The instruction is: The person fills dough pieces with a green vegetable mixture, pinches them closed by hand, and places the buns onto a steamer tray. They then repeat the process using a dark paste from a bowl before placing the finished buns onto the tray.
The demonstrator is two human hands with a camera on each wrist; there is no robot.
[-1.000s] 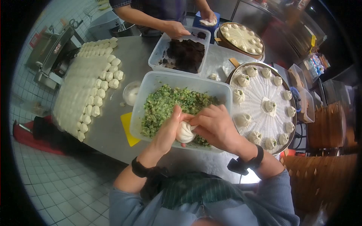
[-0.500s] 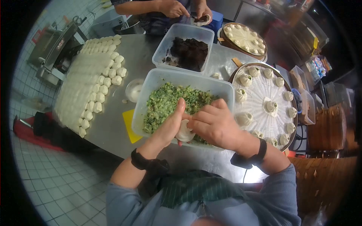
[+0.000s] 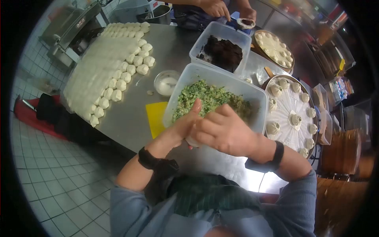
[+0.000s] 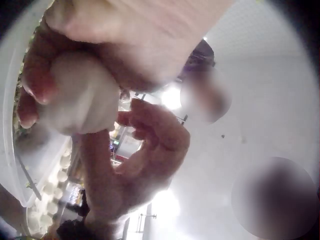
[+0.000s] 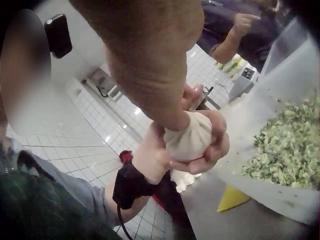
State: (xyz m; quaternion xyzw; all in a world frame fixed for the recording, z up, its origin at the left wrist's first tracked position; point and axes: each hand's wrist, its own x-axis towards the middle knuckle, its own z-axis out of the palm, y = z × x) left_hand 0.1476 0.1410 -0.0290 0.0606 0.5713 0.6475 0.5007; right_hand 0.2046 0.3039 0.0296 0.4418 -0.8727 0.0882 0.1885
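Observation:
A pleated white dough bun (image 5: 189, 140) is cupped in my left hand (image 3: 177, 132), whose fingers curl round its side and underside. My right hand (image 3: 227, 132) pinches the gathered dough at the top of the bun. In the head view the right hand hides most of it; the left wrist view shows its smooth pale side. Both hands are over the near edge of a clear plastic tub (image 3: 257, 103), which holds chopped green filling (image 3: 205, 96).
Rows of dough pieces (image 3: 126, 75), partly under plastic, lie to the left beside a small bowl (image 3: 166, 83) and a yellow scraper (image 3: 156, 118). A tub of dark filling (image 3: 225, 53) is behind. Filled buns sit on round steamer trays (image 3: 286, 126) at right. Another person's hands (image 3: 215, 8) work opposite.
The head view has turned, so the table sits further right. My right hand now covers more of the bun. Opposite, the other person has brought dark filling from the tub into a dough wrapper.

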